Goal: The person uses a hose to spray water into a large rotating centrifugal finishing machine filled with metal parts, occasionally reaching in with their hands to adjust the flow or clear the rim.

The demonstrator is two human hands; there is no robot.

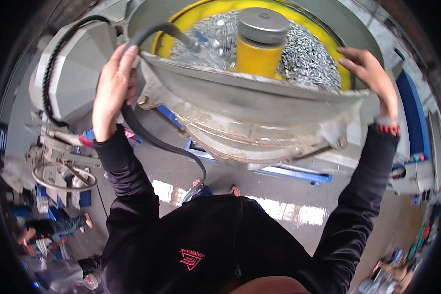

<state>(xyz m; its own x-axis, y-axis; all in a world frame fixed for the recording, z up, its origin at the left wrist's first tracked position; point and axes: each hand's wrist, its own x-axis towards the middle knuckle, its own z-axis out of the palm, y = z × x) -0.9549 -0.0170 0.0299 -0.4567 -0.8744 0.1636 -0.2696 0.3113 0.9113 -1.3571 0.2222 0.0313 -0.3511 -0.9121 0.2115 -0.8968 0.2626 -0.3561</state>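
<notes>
My left hand (pixel 113 81) is closed around a thick black hose (pixel 154 30) at the left of a round tub (pixel 250 103). The hose arches over the rim, and its end points down at a mass of small shiny metal pieces (pixel 308 56) inside. Near that end the surface looks wet and blurred. A yellow lining (pixel 345 61) covers the tub's inner wall, and a yellow post with a grey metal cap (pixel 263 22) rises from the middle. At the right rim my right hand (pixel 367 71) has its fingers apart, holding nothing; whether it touches the rim is unclear.
Below the tub runs a blue frame (pixel 299 175). A handwheel (pixel 63 177) stands to the left, beneath a pale machine housing (pixel 78 63). The hose hangs down to the floor near my feet. Another person (pixel 54 230) is at the lower left.
</notes>
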